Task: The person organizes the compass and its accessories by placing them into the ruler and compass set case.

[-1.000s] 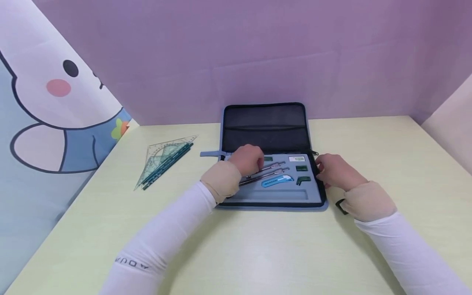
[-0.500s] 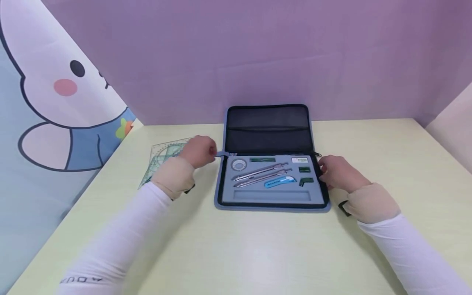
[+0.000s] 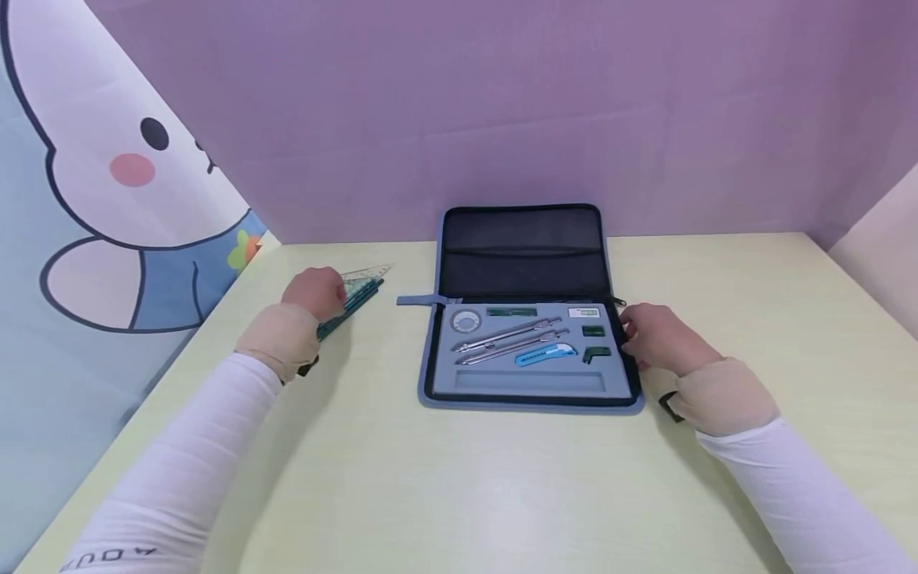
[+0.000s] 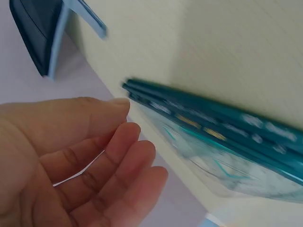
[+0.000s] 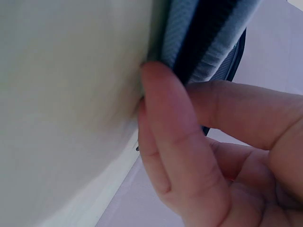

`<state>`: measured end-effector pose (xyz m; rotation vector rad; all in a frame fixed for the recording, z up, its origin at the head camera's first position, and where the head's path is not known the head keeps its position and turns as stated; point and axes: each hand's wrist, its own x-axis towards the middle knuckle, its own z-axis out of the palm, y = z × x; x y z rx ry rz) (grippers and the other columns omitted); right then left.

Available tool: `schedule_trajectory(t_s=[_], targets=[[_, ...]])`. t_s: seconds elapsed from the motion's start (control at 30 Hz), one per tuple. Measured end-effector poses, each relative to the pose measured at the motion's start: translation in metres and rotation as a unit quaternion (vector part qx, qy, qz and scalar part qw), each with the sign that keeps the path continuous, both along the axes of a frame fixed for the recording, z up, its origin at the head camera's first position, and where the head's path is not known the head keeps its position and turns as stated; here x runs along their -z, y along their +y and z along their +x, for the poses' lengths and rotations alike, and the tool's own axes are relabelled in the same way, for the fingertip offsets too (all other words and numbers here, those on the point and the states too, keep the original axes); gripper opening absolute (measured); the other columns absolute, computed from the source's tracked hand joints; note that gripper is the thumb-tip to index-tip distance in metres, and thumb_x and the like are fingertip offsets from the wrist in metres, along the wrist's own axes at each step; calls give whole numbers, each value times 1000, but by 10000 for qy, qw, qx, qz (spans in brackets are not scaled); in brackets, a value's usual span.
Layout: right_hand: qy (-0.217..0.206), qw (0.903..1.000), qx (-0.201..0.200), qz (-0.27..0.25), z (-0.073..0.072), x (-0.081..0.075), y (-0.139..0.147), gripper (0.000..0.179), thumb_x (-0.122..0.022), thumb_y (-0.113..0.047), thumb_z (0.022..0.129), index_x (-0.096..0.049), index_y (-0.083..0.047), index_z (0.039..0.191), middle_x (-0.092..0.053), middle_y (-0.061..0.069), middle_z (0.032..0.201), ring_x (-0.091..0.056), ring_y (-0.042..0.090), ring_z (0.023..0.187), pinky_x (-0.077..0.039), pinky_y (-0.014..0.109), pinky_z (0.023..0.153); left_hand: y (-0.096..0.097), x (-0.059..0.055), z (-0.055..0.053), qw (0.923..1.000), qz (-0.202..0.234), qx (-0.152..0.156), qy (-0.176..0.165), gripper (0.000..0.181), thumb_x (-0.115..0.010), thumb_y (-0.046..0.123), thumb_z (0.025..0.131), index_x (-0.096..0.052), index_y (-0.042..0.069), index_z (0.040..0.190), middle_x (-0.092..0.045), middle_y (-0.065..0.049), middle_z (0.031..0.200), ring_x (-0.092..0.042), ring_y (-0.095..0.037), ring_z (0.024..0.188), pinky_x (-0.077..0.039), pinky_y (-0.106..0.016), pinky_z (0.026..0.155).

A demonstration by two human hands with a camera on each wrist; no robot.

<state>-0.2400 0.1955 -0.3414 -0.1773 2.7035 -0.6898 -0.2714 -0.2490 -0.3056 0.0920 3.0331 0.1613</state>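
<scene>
My left hand [image 3: 314,291] hovers by dark green pencils [image 3: 358,301] at the left of the table. In the left wrist view its thumb and fingers are loosely bent beside the pencil ends, holding nothing. Beneath the pencils lie clear set squares [image 4: 222,172], partly hidden by the hand in the head view. My right hand [image 3: 660,339] holds the right edge of an unzipped blue case [image 3: 527,405], thumb over the rim and fingers against its side. The case's grey tray holds two metal compasses [image 3: 505,335], a blue utility knife [image 3: 545,355] and a white eraser [image 3: 583,312].
Also in the tray are a round white piece [image 3: 466,321], a long green piece [image 3: 511,312] and small green pieces [image 3: 593,331]. A blue strap [image 3: 416,300] sticks out leftward from the case. The purple backdrop [image 3: 516,119] rises directly behind the open lid.
My left hand has gone from above the tray, past the strap, leftward to the pencils. The round white piece in the tray is now uncovered. My right hand stays at the case's edge.
</scene>
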Motion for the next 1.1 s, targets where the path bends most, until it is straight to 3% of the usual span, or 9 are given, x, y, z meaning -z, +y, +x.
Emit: schedule_trajectory(t_s=[0.4, 0.77, 1.1], targets=[[-38, 10000, 53, -18, 2, -1, -2, 43, -54, 7, 87, -39, 21, 125, -51, 34, 109, -63, 28, 78, -56, 29, 59, -22, 14, -6, 9967, -309, -493, -567, 18, -54, 3, 86, -65, -5, 97, -65, -21, 97, -56, -31, 80, -50, -45, 76], [-88, 9999, 88, -39, 2, -3, -3, 44, -54, 8, 87, -39, 21, 126, -50, 34, 111, -62, 30, 81, -57, 29, 60, -29, 21, -9, 9968, -223, -261, -727, 18, -65, 5, 81, -65, -4, 96, -65, -20, 97, -59, -33, 87, -50, -48, 81], [-111, 9999, 95, -42, 1, -2, -1, 44, -54, 7, 87, -38, 21, 126, -50, 34, 110, -62, 30, 81, -57, 30, 61, -30, 28, -11, 9987, -127, -142, -475, 11, -64, 3, 79, -65, -2, 89, -64, -16, 90, -56, -31, 82, -49, -45, 77]])
